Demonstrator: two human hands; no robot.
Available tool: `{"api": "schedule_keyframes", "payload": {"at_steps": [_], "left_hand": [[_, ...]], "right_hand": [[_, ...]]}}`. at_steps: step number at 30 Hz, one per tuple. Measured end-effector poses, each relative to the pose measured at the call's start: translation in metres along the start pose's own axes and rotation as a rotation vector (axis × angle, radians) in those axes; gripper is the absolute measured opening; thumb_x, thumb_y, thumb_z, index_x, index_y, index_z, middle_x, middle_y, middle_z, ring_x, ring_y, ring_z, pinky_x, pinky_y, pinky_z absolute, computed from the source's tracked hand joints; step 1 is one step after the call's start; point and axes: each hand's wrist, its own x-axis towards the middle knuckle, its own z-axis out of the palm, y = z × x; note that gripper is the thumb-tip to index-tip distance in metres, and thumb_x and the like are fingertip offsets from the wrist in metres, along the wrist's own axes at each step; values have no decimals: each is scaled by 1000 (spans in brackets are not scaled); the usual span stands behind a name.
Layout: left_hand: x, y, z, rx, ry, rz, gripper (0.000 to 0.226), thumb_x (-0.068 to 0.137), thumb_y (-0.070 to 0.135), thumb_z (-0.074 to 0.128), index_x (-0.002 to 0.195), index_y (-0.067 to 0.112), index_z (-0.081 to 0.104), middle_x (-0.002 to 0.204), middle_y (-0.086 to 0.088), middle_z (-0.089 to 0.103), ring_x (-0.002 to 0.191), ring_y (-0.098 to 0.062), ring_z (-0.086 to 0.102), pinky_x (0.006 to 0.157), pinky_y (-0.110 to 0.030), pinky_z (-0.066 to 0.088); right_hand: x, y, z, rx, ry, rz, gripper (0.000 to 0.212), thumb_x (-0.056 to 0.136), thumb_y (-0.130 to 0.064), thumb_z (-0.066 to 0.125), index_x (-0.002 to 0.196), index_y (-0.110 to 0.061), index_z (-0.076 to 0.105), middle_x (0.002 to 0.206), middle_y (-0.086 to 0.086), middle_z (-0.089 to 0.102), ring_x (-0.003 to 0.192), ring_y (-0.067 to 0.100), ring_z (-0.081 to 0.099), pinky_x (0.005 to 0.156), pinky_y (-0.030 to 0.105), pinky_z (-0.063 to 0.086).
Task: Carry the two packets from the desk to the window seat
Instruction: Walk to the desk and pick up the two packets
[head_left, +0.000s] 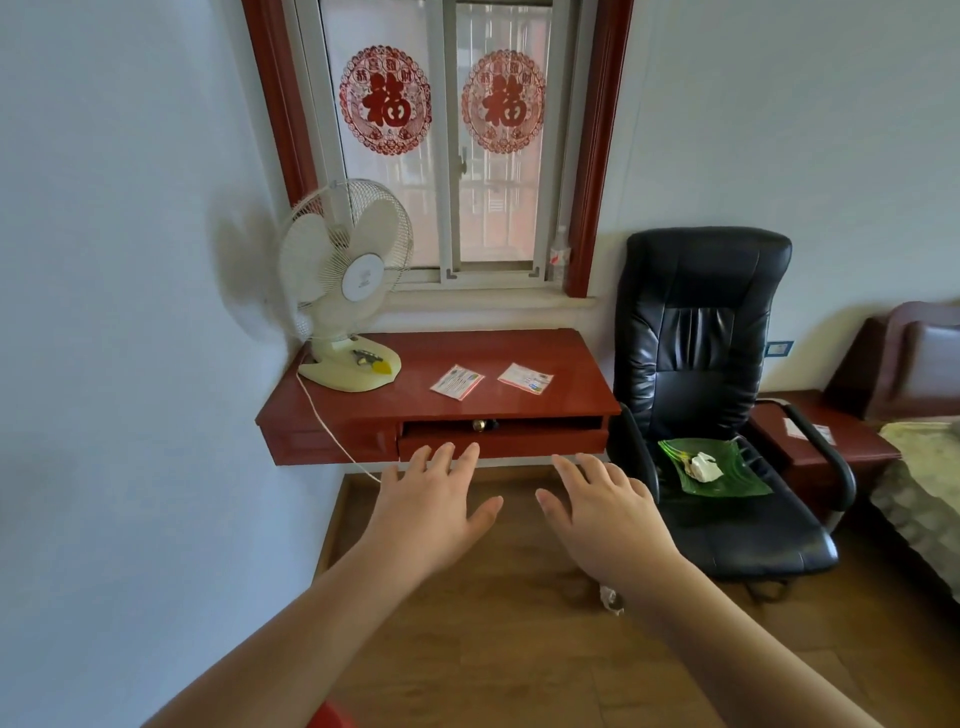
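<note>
Two flat printed packets lie side by side on the red wall-mounted desk (363, 410): the left packet (457, 382) and the right packet (525, 378). Behind the desk runs the pale window seat (493, 304) under the window. My left hand (431, 506) and my right hand (602, 514) are stretched forward with fingers spread, palms down, holding nothing. Both hover in front of the desk's front edge, short of the packets.
A white table fan (345, 283) stands on the desk's left end, its cord hanging off the front. A plastic bottle (559, 254) stands on the sill's right end. A black office chair (696, 395) with a green dish (714, 467) is at right. Wooden floor below.
</note>
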Motion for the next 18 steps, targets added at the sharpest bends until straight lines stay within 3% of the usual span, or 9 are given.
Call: {"api": "schedule_keyframes", "payload": {"at_steps": [18], "left_hand": [[247, 21, 29, 61, -36, -94, 74, 99, 65, 29, 160, 24, 19, 165, -4, 33, 151, -26, 30, 117, -53, 32]], "right_hand": [[234, 97, 21, 19, -62, -101, 63, 104, -56, 26, 159, -24, 24, 165, 4, 32, 153, 26, 28, 122, 44, 27]]}}
